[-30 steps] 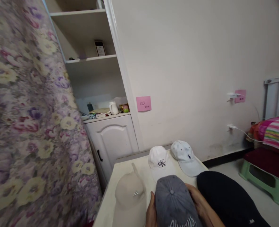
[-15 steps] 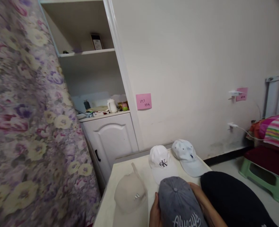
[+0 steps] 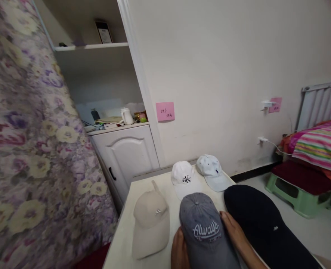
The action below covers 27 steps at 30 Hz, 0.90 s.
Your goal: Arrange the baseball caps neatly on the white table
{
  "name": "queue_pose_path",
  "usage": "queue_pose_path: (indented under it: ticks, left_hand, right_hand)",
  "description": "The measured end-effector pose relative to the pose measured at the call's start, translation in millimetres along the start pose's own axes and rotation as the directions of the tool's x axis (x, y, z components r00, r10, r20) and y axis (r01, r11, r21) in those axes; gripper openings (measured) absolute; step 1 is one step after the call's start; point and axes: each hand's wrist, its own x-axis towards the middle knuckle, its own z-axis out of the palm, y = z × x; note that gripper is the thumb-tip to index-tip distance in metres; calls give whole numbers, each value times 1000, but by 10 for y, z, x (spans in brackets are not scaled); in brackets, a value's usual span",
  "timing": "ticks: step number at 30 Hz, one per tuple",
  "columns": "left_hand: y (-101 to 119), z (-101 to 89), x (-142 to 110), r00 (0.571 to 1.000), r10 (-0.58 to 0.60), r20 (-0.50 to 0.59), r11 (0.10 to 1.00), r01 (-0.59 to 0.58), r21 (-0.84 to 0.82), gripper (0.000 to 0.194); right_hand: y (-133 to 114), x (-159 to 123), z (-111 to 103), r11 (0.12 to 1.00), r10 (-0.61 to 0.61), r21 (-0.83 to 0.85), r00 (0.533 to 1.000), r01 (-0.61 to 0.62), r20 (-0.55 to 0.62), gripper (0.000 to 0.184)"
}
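Observation:
A grey-blue cap (image 3: 203, 231) with white lettering sits on the cream table (image 3: 132, 231) in front of me. My left hand (image 3: 179, 251) presses against the cap's left side and my right hand (image 3: 235, 234) against its right side, so both hands hold it. A beige cap (image 3: 151, 222) lies to its left. A black cap (image 3: 263, 224) lies to its right. Behind it are a white cap (image 3: 183, 179) with a black logo and a pale blue cap (image 3: 212, 172).
A floral curtain (image 3: 22, 142) hangs at the left. A white cupboard (image 3: 123, 157) with shelves and small items stands behind the table. A pink note (image 3: 164, 111) is on the wall. A green stool (image 3: 297, 194) and striped bedding (image 3: 319, 144) are at the right.
The view has tilted down and shifted. The grey-blue cap now shows its lettering in full, and both hands remain on its sides.

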Motion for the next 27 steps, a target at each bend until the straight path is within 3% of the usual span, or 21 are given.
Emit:
queue_pose_path:
  ticks: [5, 12, 17, 24, 27]
  left_hand:
    - [-128, 105, -156, 1000, 18, -3, 1000, -18, 12, 32]
    - [-222, 228, -279, 999, 35, -6, 996, -34, 85, 45]
    - [-231, 161, -278, 996, 75, -42, 988, -68, 139, 49]
    - [-252, 101, -308, 988, 149, -43, 973, -139, 186, 38]
    - [-258, 11, -289, 989, 130, -69, 979, -118, 165, 40]
  right_hand:
    - [-32, -319, -129, 996, -39, -79, 999, 40, 6, 62]
    - [-145, -414, -174, 989, -83, -124, 997, 81, -12, 56]
    - [-144, -483, -195, 989, -79, -124, 997, 77, -5, 57]
    - [-39, -639, -254, 990, -92, -109, 996, 90, -7, 65]
    - [-64, -762, -319, 982, -159, -104, 987, 156, -20, 62]
